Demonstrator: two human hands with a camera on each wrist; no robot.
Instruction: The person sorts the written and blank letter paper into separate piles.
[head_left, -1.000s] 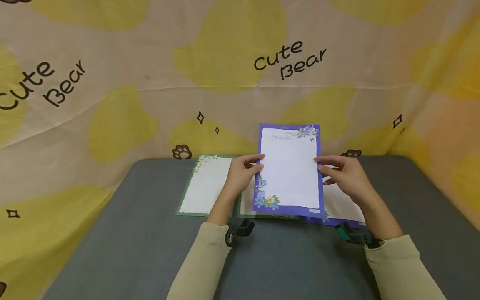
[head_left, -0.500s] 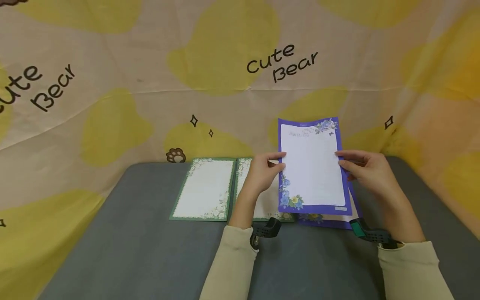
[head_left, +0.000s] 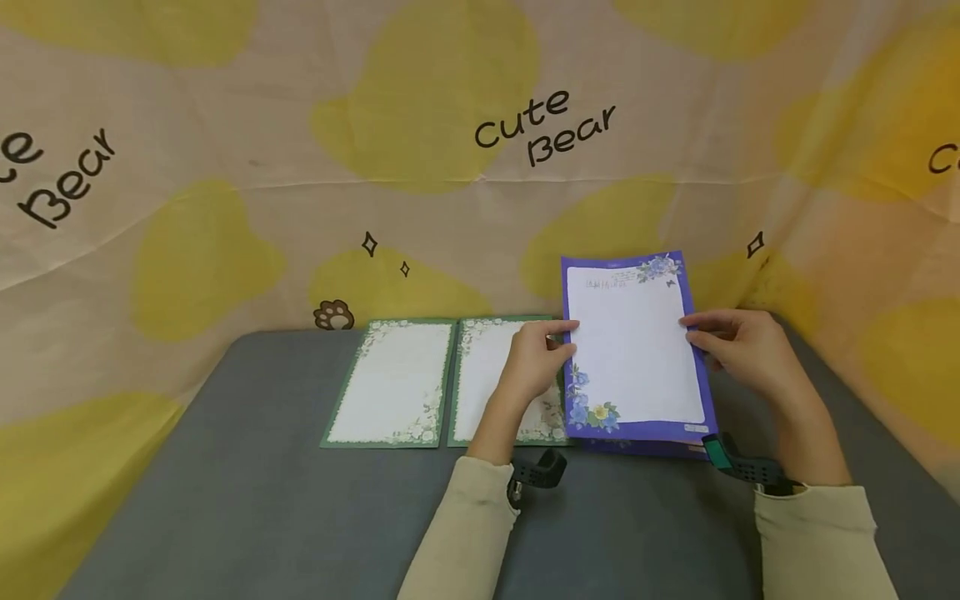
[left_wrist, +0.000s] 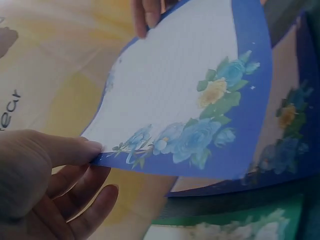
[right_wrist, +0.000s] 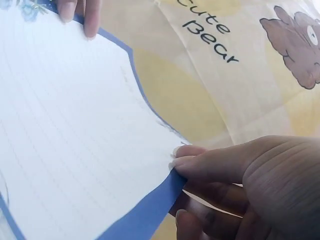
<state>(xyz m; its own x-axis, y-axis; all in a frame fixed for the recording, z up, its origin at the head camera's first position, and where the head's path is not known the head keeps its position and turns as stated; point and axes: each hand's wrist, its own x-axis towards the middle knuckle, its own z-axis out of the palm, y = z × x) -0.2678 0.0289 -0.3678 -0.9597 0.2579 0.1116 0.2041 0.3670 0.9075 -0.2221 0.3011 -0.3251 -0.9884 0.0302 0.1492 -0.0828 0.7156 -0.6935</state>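
Observation:
A sheet of blue-purple bordered letter paper (head_left: 633, 354), with blue flowers in two corners, is held up by both hands. My left hand (head_left: 531, 362) pinches its left edge between thumb and fingers; my right hand (head_left: 746, 346) pinches the right edge. The left wrist view shows the sheet raised and slightly bowed above a second purple-bordered sheet (left_wrist: 287, 145) lying on the table. From the head, only a strip of that lower sheet shows below the held one. In the right wrist view, thumb and forefinger grip the blue border (right_wrist: 150, 210).
Two green-bordered sheets, one at the left (head_left: 390, 383) and one in the middle (head_left: 480, 375), lie side by side on the grey table (head_left: 262, 500). The left forearm covers part of the middle one. A yellow patterned cloth (head_left: 420, 108) hangs behind the table.
The held sheet has moved right, away from the green-bordered sheets, and then lower over the purple-bordered one, covering most of it. Both hands keep their pinch on its edges.

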